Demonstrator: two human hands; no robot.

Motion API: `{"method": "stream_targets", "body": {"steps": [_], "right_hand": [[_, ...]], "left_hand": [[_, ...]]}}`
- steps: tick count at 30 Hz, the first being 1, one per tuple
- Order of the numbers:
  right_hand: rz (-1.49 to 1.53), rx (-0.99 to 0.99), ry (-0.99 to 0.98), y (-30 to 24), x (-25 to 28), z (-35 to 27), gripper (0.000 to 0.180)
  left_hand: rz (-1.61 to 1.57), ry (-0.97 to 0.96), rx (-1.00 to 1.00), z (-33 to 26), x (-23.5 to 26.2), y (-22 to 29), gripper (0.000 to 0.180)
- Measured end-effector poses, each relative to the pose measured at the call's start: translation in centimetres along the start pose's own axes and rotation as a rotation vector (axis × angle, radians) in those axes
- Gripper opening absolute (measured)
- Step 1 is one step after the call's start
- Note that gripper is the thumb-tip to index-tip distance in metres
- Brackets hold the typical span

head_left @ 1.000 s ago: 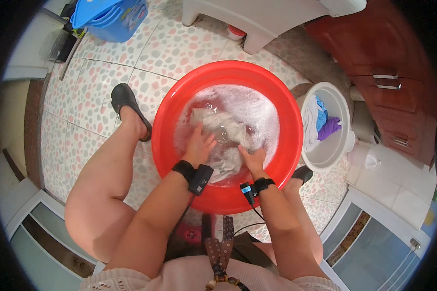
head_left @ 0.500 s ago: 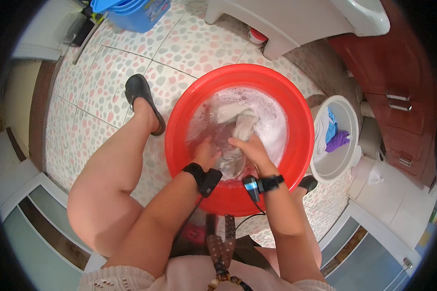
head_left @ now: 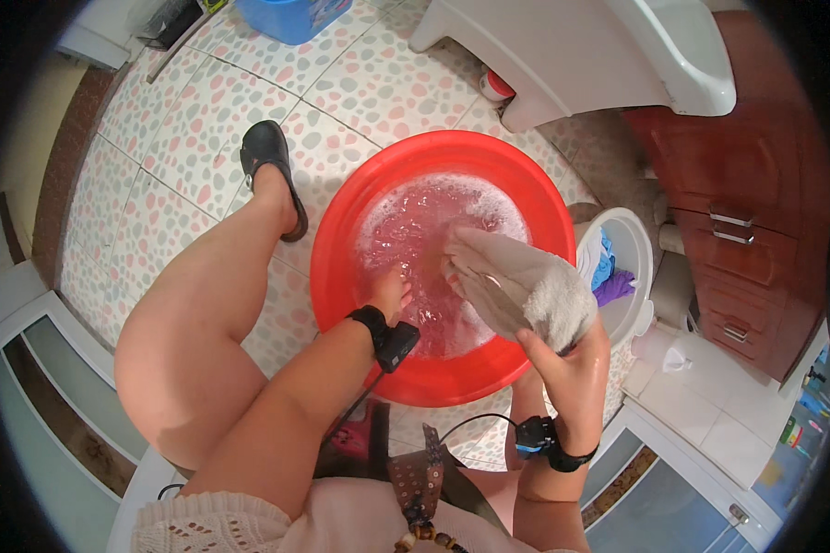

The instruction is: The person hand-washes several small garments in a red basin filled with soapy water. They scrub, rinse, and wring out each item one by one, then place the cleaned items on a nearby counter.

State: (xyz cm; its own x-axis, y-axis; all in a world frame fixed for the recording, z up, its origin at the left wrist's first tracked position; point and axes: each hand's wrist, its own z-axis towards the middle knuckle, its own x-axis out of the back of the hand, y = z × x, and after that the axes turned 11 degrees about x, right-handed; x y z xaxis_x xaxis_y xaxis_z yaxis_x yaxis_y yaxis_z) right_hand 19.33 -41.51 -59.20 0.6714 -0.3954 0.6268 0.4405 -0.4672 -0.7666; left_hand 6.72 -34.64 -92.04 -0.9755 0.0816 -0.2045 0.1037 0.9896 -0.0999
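A big round red basin (head_left: 341, 346) on the floor holds sudsy water (head_left: 415, 226) with white foam along its edge. My right hand (head_left: 576, 369) grips a wet greyish-white towel (head_left: 549, 300) at the basin's right side. The towel is raised over the rim, and its other end hangs over the water. My left hand (head_left: 392, 290) is low at the water inside the basin's left part, holding nothing I can see, with fingers partly spread.
A white bucket (head_left: 641, 276) with blue and purple cloths stands right of the basin. A white washstand (head_left: 563, 64) and a dark red cabinet (head_left: 738, 175) are at the far right. A blue tub (head_left: 295, 20) sits at the far left on tiled floor.
My right hand has lifted the towel out of the suds and brought it up and to the right, over the rim. My left hand stays low in the basin, now apart from the towel.
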Motion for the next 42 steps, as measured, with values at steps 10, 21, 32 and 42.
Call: {"method": "stream_targets", "body": {"steps": [10, 21, 32, 42], "right_hand": [[-0.533, 0.137, -0.177, 17.4, -11.3, 3.0, 0.048], [-0.259, 0.476, -0.211, 13.3, -7.9, -2.6, 0.036], [-0.142, 0.32, -0.302, 8.5, 0.1, -9.8, 0.032], [1.323, -0.631, 0.481, 24.8, -10.8, -4.7, 0.036]], "left_hand": [[-0.024, -0.076, 0.071, -0.7, -0.8, -0.7, 0.04], [-0.029, -0.509, 0.462, -4.2, -3.5, -0.5, 0.077], [0.138, -0.652, 0.319, -2.9, -4.4, -2.0, 0.036], [-0.089, -0.96, 0.413, -9.0, -8.1, -2.6, 0.033]]}}
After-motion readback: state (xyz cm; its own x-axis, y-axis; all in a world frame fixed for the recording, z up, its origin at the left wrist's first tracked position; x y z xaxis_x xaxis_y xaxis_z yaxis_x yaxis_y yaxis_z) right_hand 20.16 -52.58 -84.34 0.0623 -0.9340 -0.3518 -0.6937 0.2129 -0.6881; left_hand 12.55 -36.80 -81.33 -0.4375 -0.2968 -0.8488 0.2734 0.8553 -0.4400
